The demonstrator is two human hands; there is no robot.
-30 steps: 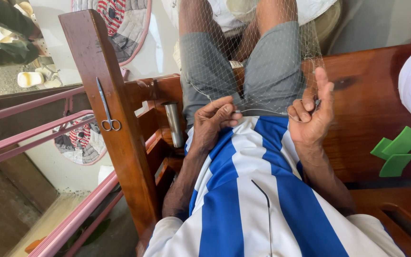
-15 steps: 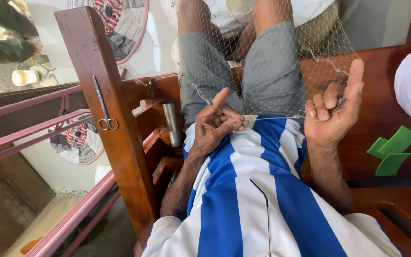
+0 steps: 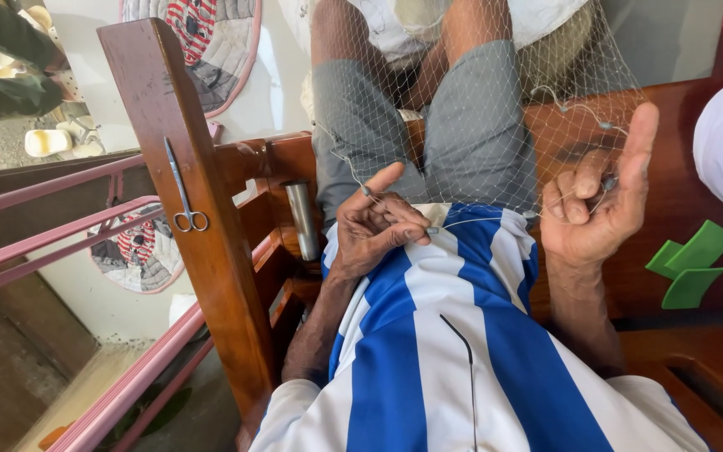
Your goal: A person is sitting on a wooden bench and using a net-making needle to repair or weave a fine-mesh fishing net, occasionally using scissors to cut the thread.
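Both hands, left (image 3: 376, 230) & right (image 3: 593, 205), grip thin knotted mesh net (image 3: 495, 109).

Blue-and-white striped shirt (image 3: 428, 335), grey shorts (image 3: 470, 125), bare forearms.

A home porch: wooden bench (image 3: 679, 192), pink railing (image 3: 85, 251), quilted mats (image 3: 211, 42) on the pale floor

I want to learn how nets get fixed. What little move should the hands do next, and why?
Probably draw the right hand a bit further out to pull the thread snug. The thread runs from the left hand, which pinches the fishing net over the lap, across to the right hand's raised fingers, so tightening looks like the natural next bit.
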